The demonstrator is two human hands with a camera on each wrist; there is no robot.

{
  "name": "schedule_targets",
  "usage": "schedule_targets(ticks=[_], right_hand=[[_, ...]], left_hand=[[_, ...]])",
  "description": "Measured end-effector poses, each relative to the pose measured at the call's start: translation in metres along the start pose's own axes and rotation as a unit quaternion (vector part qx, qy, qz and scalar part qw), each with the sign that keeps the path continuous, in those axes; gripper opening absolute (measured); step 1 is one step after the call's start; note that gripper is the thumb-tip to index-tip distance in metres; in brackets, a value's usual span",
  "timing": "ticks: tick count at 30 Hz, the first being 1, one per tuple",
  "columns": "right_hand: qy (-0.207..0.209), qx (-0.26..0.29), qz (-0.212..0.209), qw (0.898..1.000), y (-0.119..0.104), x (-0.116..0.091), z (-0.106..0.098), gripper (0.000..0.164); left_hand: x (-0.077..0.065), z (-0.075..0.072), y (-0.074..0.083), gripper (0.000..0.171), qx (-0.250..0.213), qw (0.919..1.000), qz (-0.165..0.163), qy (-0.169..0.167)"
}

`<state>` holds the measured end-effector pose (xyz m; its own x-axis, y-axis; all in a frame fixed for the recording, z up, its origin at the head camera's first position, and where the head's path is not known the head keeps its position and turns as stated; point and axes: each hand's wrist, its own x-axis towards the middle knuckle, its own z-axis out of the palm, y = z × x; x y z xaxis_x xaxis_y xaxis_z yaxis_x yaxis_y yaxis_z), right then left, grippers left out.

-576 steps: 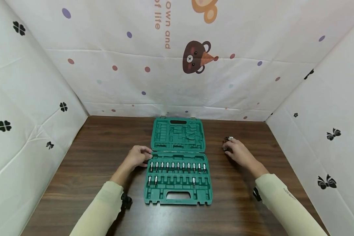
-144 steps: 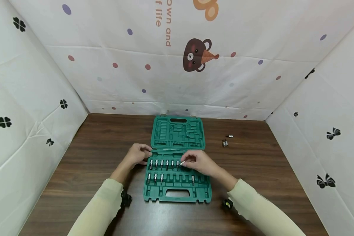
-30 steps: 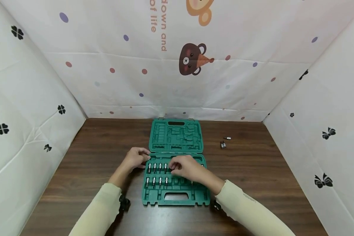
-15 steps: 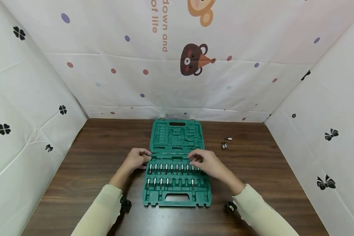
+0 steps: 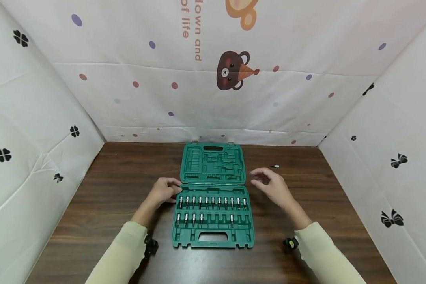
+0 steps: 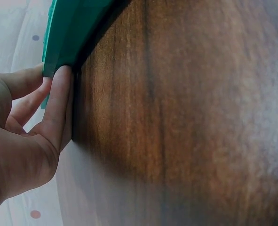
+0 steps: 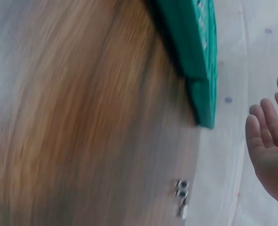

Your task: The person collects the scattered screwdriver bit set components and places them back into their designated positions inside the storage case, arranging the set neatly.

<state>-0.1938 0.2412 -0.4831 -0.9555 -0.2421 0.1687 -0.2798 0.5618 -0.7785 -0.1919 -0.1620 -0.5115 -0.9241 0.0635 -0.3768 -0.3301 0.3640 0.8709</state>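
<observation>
A green plastic socket case (image 5: pixel 186 237) lies unfolded on the table, its lid (image 5: pixel 213 162) tipped back behind it. Bit sockets (image 5: pixel 213 202) fill a long upper row; in the lower row several (image 5: pixel 193 219) stand at the left and a single one (image 5: pixel 232 220) farther right. My left hand (image 5: pixel 162 190) grips the case's left edge near the hinge, its thumb and fingers (image 6: pixel 56 103) at the corner. Right of the case, my right hand (image 5: pixel 274 189) hovers with parted, relaxed fingers and holds nothing. Three loose bit sockets (image 7: pixel 182 193) lie beyond it; it hides two in the head view.
One loose bit socket (image 5: pixel 275 166) shows at the back right of the brown wooden table (image 5: pixel 127 165). Printed white cloth walls (image 5: pixel 142 106) enclose the back and both sides. A black wrist camera (image 5: pixel 150 245) sits under the left sleeve.
My right hand has moved from over the upper row to the right, off the case. Over the longer span, the lower row's left group has gained two bit sockets. My left hand stays put.
</observation>
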Motion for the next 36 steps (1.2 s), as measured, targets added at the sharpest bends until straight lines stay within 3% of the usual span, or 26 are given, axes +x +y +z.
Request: schedule_targets(ticks=[11, 21, 36], right_hand=[[0.059, 0.008, 0.005, 0.998, 0.033, 0.002, -0.022, 0.032], [0.085, -0.061, 0.028, 0.994, 0.057, 0.012, -0.036, 0.041], [0.062, -0.129, 0.077, 0.987, 0.088, 0.033, -0.058, 0.044]], left_hand=[[0.001, -0.003, -0.001, 0.023, 0.002, 1.0000, 0.001, -0.002], [0.001, -0.002, -0.001, 0.023, 0.002, 1.0000, 0.001, -0.003], [0.000, -0.001, 0.001, 0.024, 0.004, 1.0000, 0.000, -0.003]])
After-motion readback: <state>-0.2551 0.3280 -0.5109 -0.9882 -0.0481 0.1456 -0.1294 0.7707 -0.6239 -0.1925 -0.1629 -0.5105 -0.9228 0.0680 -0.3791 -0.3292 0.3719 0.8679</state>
